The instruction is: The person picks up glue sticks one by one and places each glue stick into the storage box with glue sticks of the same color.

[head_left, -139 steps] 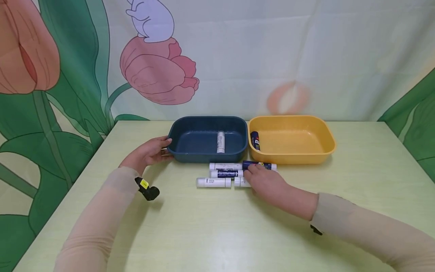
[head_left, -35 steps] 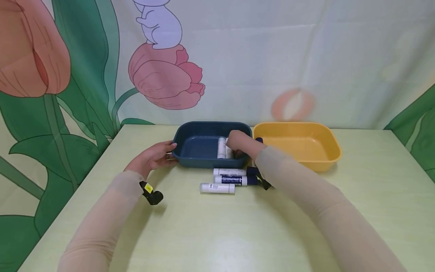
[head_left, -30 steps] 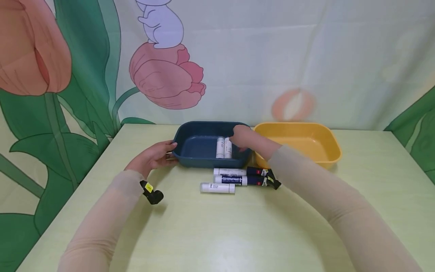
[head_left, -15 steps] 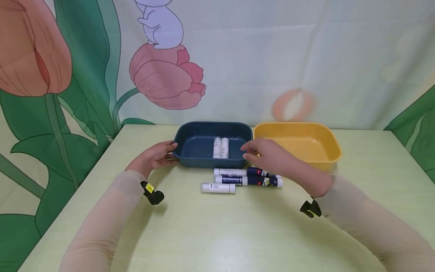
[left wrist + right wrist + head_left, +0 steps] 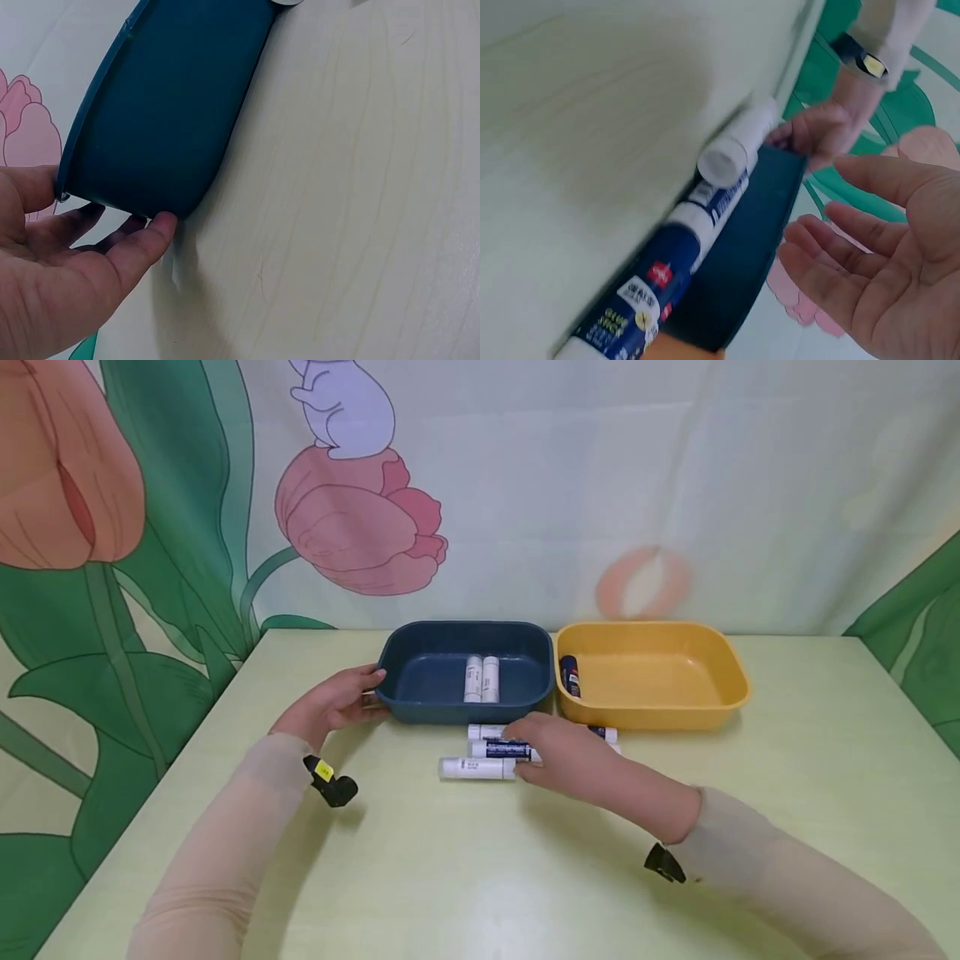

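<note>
My left hand (image 5: 337, 700) rests its thumb and fingertips against the outer left end of a dark blue bin (image 5: 465, 714). In the left wrist view, the thumb meets the bin's rim and the fingers touch its end wall. Relaxed and holding nothing, my right hand (image 5: 570, 756) is over the glue sticks on the table. At its fingertips is the near white glue stick (image 5: 472, 767). Behind that lie a glue stick with a navy label (image 5: 498, 749) and another white glue stick (image 5: 486, 732). A navy glue stick (image 5: 641, 300) shows in the right wrist view, partly hidden by the hand in the head view.
Two white glue sticks (image 5: 482, 679) lie side by side in the blue bin. A yellow bin (image 5: 652, 718) stands right beside it, with one navy glue stick (image 5: 570, 676) along its left wall. A printed curtain (image 5: 525, 485) hangs behind the table (image 5: 450, 877).
My right hand has put a second white glue stick into the blue bin and let go. The pair there has shifted left. The hand has come back over the table's glue sticks; my left stays put.
</note>
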A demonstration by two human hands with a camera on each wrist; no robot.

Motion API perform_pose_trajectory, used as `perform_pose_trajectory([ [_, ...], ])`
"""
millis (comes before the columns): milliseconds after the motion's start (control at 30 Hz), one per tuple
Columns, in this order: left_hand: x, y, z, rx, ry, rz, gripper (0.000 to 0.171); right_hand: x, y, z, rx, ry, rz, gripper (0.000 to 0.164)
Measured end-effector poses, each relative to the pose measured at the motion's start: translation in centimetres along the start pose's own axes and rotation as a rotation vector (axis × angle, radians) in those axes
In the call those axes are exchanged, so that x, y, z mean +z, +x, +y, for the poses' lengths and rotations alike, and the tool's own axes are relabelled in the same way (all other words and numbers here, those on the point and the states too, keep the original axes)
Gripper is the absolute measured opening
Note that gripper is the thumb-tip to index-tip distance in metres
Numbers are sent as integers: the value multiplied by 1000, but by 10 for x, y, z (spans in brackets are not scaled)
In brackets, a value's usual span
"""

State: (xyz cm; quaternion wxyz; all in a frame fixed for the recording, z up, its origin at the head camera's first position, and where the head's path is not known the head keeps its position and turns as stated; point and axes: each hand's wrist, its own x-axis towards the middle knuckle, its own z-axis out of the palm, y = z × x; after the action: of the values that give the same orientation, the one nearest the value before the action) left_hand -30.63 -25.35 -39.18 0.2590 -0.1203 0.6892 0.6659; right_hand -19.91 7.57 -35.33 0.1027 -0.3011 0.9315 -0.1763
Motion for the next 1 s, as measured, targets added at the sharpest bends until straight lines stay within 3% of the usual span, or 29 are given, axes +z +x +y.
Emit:
perform_pose_trajectory([
  [233,0,-1,2,3,11,-1,59,20,18,-14,-3,-109,-61,44],
  [467,2,0,2,-3,19,1,58,38,33,-25,-41,-277,-15,39],
  [633,2,1,3,-17,8,23,59,42,41,-26,-42,-299,9,39],
  [1000,2,2,2,-22,12,25,59,45,49,-26,-36,-339,-20,40],
])
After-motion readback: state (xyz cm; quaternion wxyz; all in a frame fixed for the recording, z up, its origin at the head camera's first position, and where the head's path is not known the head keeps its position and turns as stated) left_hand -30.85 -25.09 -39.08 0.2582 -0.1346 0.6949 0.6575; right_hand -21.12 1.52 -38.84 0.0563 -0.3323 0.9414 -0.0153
